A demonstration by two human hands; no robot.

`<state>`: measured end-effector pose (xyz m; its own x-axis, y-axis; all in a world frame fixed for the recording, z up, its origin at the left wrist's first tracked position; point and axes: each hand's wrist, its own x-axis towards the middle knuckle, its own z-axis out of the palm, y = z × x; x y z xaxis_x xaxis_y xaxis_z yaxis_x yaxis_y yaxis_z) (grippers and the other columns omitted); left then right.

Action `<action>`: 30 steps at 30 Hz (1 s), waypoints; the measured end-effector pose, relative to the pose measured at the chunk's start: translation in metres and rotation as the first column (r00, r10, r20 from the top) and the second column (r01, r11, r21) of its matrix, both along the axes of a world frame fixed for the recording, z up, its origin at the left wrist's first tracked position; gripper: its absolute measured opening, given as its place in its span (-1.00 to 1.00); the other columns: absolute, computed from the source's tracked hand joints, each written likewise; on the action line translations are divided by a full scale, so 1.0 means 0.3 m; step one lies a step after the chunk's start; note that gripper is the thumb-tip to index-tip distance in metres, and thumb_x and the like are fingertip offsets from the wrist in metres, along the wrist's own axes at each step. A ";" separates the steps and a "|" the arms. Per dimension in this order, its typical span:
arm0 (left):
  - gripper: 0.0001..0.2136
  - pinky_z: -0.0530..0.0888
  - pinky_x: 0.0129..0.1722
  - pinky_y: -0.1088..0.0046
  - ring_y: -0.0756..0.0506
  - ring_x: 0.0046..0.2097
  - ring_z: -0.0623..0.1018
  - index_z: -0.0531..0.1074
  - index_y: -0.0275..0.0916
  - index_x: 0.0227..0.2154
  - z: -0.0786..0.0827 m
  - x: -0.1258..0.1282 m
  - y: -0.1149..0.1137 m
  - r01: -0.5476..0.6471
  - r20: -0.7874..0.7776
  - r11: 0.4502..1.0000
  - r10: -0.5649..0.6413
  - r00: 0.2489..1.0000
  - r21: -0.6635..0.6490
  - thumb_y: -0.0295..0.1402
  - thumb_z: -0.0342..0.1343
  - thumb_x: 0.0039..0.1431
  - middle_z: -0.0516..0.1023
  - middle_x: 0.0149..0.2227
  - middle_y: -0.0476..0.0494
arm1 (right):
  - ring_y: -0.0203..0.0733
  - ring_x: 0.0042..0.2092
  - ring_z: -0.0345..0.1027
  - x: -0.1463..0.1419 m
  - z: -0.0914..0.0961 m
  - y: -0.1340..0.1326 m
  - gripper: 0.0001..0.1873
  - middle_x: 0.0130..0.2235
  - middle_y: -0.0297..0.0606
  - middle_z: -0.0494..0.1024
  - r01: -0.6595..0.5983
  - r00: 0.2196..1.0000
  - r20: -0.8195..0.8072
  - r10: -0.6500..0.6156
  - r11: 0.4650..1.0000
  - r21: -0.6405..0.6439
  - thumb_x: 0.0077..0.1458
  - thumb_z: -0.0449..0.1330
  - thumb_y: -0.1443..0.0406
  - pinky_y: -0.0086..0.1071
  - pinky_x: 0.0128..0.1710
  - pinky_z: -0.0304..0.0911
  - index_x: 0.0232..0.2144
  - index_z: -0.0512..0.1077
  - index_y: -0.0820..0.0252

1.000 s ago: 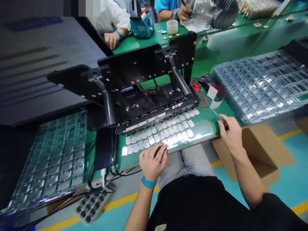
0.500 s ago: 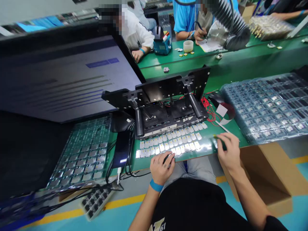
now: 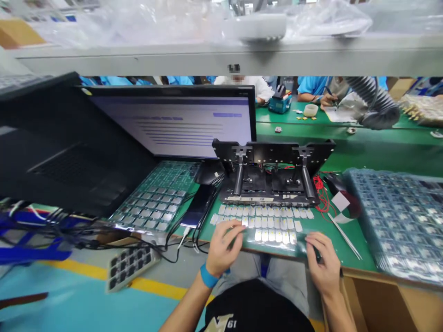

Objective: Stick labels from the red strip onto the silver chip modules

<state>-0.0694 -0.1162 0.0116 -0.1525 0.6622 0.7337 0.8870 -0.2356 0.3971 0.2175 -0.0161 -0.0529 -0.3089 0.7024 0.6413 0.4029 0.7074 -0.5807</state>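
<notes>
My left hand (image 3: 225, 246) is at the table's front edge, fingers curved and thumb apart, with its fingertips at the left end of the nearer rows of small silvery plates (image 3: 272, 235). Nothing shows in its grip. To the right of these plates, my right hand (image 3: 323, 260) rests at the same edge, fingers bent and thumb apart; I see nothing held there either. Behind the rows stands a black test fixture (image 3: 273, 154) with two upright handles and its lid raised. Each plate carries a small yellow mark.
A clear tray stack (image 3: 398, 221) stands right, near white tweezers (image 3: 346, 237) and red wires (image 3: 321, 196). Left are a phone (image 3: 199, 205) with a cable, a tray of square boards (image 3: 152, 205) and a monitor (image 3: 180, 124). An overhead shelf (image 3: 173, 60) spans the view. Co-workers sit opposite.
The camera view has tilted up and turned left, bringing the shelf into sight. My left hand has moved left along the plates. My right hand has come back slightly to the table edge.
</notes>
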 end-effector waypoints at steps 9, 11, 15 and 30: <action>-0.63 0.41 0.21 0.04 -0.28 0.27 0.40 0.39 -0.11 0.15 0.174 -0.081 0.194 0.047 -0.003 0.998 -0.047 0.999 0.045 -0.29 0.12 0.30 0.44 0.19 -0.25 | 0.20 0.25 0.32 -0.144 0.381 0.265 -0.35 0.20 -0.11 0.42 -0.154 0.988 0.043 0.148 0.926 0.344 0.13 0.28 0.34 0.24 0.16 0.37 0.23 0.28 -0.13; -0.77 0.41 0.21 0.06 -0.25 0.27 0.41 0.49 -0.11 0.01 0.183 -0.063 0.241 0.085 -0.027 0.994 -0.083 0.996 0.074 -0.32 0.06 0.35 0.53 0.07 -0.18 | 0.18 0.32 0.24 -0.182 0.436 0.303 -0.36 0.23 -0.10 0.41 -0.260 0.964 0.150 0.221 0.907 0.332 0.15 0.28 0.36 0.20 0.21 0.36 0.25 0.27 -0.06; -0.79 0.44 0.14 0.08 -0.21 0.18 0.48 0.54 -0.15 -0.26 0.163 -0.034 0.290 0.066 0.019 0.976 -0.071 0.997 0.208 -0.41 -0.02 0.37 0.54 -0.20 -0.11 | 0.04 0.32 0.26 -0.205 0.443 0.353 -0.53 0.17 -0.13 0.50 -0.365 0.929 0.181 0.324 0.886 0.287 0.21 0.20 0.46 0.09 0.24 0.37 0.14 0.38 0.08; -0.81 0.40 0.18 -0.05 -0.25 0.22 0.41 0.50 -0.15 -0.23 0.075 -0.053 0.312 0.002 0.101 0.976 -0.025 0.995 0.217 -0.33 -0.03 0.35 0.46 -0.16 -0.12 | -0.20 -0.14 0.58 -0.307 0.654 0.426 -0.75 -0.20 -0.31 0.64 -0.167 0.967 -0.178 0.180 0.982 0.089 0.28 0.19 0.10 -0.25 -0.03 0.50 -0.08 0.46 0.06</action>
